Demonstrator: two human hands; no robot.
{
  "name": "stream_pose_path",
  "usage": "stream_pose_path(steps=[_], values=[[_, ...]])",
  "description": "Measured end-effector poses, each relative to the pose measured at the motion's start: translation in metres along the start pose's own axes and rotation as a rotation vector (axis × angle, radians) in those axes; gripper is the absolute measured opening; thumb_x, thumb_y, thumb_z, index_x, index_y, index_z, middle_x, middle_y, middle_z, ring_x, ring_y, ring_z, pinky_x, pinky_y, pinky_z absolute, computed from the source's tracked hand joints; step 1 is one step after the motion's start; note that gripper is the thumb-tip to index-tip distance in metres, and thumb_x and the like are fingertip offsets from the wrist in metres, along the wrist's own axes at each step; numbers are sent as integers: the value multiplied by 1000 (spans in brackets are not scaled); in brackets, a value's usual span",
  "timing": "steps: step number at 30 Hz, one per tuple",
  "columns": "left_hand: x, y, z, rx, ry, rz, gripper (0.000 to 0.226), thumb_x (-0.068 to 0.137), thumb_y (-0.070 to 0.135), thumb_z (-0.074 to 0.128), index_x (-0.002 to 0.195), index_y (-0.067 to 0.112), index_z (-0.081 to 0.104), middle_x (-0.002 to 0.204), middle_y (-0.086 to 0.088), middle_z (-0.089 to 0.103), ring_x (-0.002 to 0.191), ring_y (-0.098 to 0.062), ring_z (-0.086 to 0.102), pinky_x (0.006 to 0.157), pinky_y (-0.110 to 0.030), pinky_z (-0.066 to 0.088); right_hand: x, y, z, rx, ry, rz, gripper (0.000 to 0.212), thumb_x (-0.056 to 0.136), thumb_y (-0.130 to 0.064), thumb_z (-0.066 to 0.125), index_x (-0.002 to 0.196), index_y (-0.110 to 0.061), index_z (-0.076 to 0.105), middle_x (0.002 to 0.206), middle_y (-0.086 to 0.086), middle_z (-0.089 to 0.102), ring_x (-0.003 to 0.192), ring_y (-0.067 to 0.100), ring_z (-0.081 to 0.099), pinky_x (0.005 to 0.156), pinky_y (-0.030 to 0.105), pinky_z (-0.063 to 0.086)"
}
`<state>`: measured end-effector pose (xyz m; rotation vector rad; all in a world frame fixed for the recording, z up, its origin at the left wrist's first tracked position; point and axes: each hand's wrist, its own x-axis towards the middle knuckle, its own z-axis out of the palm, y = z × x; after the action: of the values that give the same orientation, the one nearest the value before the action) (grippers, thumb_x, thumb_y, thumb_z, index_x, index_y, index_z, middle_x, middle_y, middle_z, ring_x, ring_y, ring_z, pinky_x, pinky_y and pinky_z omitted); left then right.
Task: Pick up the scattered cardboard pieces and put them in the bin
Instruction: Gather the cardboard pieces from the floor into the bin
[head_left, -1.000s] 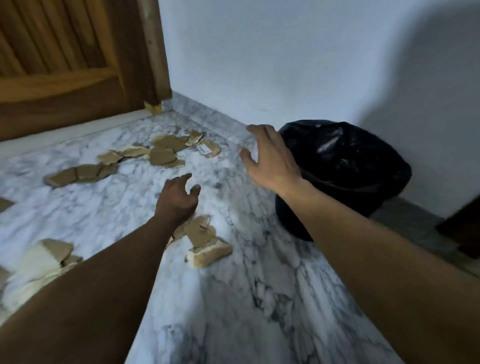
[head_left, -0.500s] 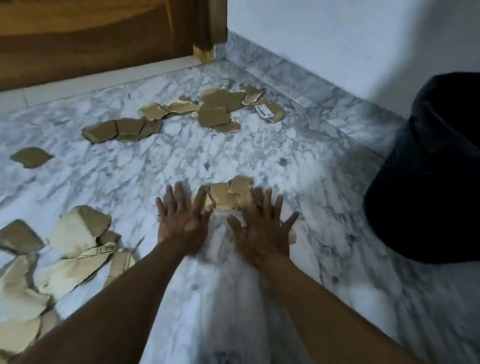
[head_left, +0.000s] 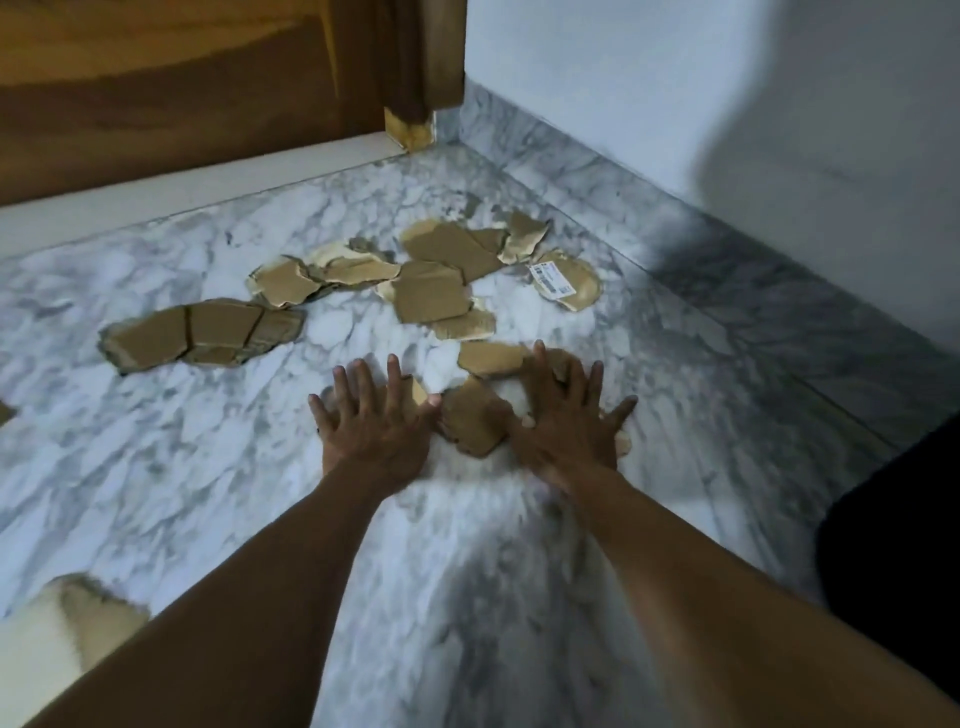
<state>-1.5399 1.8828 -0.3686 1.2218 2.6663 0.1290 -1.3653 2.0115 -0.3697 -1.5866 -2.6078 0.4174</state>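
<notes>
Two hands flat: left hand, right hand, grip wide, pressing cardboard pieces.

A home's room corner: marble floor, wooden door, painted wall.

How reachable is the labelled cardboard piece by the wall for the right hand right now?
Probably yes. The right hand lies flat on nearer scraps, holding nothing, and only bare marble floor lies between it and the labelled piece ahead.
</notes>
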Motion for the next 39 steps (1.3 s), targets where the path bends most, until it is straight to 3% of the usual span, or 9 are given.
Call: stream_pose_path(steps=[4,7,11,17,20,23,28,33,39], values=[[-2,2,-9,-41,-19,-27,93,85,77,-2,161,23,-7,169,-12,-8,155,-33,-12,121,-61,0,8,-3,-11,-11,-32,-40,82,82,-87,3,146,-49,-32,168,7,4,152,35,-12,105,76,-14],[1,0,-16,-90,-135,-23,122,63,98,-6,158,24,-18,166,-10,-24,151,-31,-26,120,-60,-12,14,-6,-18,-45,-31,-50,81,83,-84,-3,146,-43,-34,168,4,6,153,35,-9,107,76,-11],[6,2,-21,-46,-195,-21,155,36,114,15,156,24,-25,161,-12,-35,144,-34,-40,115,-60,-22,29,-8,-18,-143,-58,-61,87,85,-79,5,159,-34,8,164,3,19,153,36,-1,108,77,-1],[55,-3,-23,-113,-112,129,160,34,113,34,151,27,-36,159,-11,-37,144,-32,-40,119,-59,-17,81,-1,-18,97,131,-55,68,81,-77,40,132,-33,48,154,4,31,150,32,12,114,72,2],[106,-5,-30,-153,-34,184,155,39,112,36,154,32,-29,163,-9,-32,148,-32,-34,119,-63,-12,122,0,-20,167,195,-15,86,78,-86,33,145,-32,35,161,9,18,152,33,5,114,71,-2],[163,-4,-39,-149,50,218,148,37,112,34,155,41,-21,166,-10,-24,149,-41,-27,112,-74,-10,168,-1,-23,174,167,5,91,73,-96,24,151,-52,9,166,4,-4,152,33,-12,110,76,-6],[240,-16,-52,-66,-24,106,139,32,113,20,143,51,-36,164,-5,-31,145,-49,-29,105,-83,-6,243,-7,-30,68,16,49,91,67,-101,18,146,-64,-5,163,0,-30,146,35,-32,104,79,-12],[246,-26,-49,56,-181,167,146,30,115,18,153,46,-21,163,8,-32,148,-40,-29,108,-79,-11,271,-44,-27,-19,-178,-89,102,56,-103,8,150,-61,5,168,-3,-13,151,37,-17,107,76,-13],[215,-43,-47,31,-197,204,162,25,114,33,152,36,-29,163,9,-30,148,-31,-32,111,-73,-17,241,-72,-16,24,-18,-279,96,67,-95,33,138,-32,44,157,2,31,148,33,15,117,61,9]])
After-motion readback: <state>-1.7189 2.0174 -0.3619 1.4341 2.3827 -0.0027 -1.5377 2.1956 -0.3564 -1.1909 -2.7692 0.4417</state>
